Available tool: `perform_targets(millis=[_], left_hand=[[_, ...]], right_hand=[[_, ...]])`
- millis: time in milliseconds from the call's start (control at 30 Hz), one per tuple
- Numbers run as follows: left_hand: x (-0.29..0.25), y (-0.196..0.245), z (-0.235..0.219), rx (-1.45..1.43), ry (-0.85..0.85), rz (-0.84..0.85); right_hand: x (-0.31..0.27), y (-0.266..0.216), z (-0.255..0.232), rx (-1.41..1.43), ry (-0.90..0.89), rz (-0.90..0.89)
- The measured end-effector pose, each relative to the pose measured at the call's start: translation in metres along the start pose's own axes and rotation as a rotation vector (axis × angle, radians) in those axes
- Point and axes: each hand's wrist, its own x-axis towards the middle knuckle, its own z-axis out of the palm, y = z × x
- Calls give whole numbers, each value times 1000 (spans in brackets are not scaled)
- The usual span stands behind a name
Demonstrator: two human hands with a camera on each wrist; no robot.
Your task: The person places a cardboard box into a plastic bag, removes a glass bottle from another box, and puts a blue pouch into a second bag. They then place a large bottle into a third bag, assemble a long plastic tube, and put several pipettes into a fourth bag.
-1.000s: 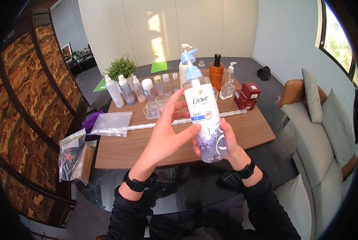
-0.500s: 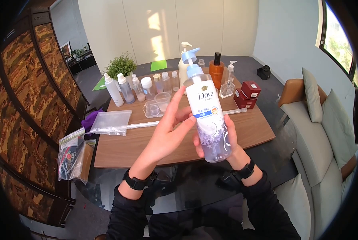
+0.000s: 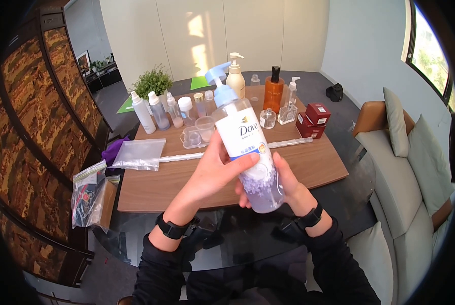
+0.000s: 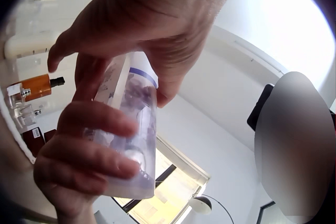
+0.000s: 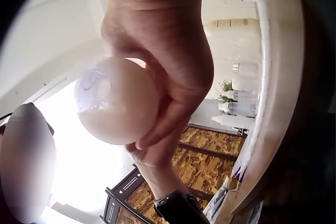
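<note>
Tilted with its pale blue pump [image 3: 225, 95] toward the left, the bottle [image 3: 245, 133] is held above the near edge of the bench [image 3: 319, 173]. Its body looks clear with a purple tint, and its white label reads "Dove" over a blue band and purple flowers. The left hand [image 3: 207, 174] grips its middle, thumb across the label; the right hand [image 3: 289, 184] grasps its lower part, near the base. Beyond, smaller bottles [image 3: 186, 111] stand toward the bench's far edge.

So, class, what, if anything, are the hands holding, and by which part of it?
A Dove pump bottle: the left hand grips its middle, thumb across the label, and the right hand holds the lower body near the base.
</note>
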Motion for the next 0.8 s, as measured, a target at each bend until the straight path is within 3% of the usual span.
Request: perform_targets(millis=[133, 200, 333, 433, 600, 800], left_hand=[[2, -6, -2, 339, 117, 211], [2, -4, 0, 364, 131, 167], [6, -12, -4, 256, 60, 176], [9, -13, -13, 1, 67, 40], [1, -7, -5, 77, 32, 3], [-1, -3, 2, 169, -51, 80]], right_hand=[[6, 4, 7, -309, 201, -94], [9, 11, 8, -415, 306, -144], [6, 6, 12, -315, 302, -135], [3, 3, 11, -185, 225, -120], [4, 7, -1, -81, 89, -145], [4, 8, 8, -241, 245, -158]])
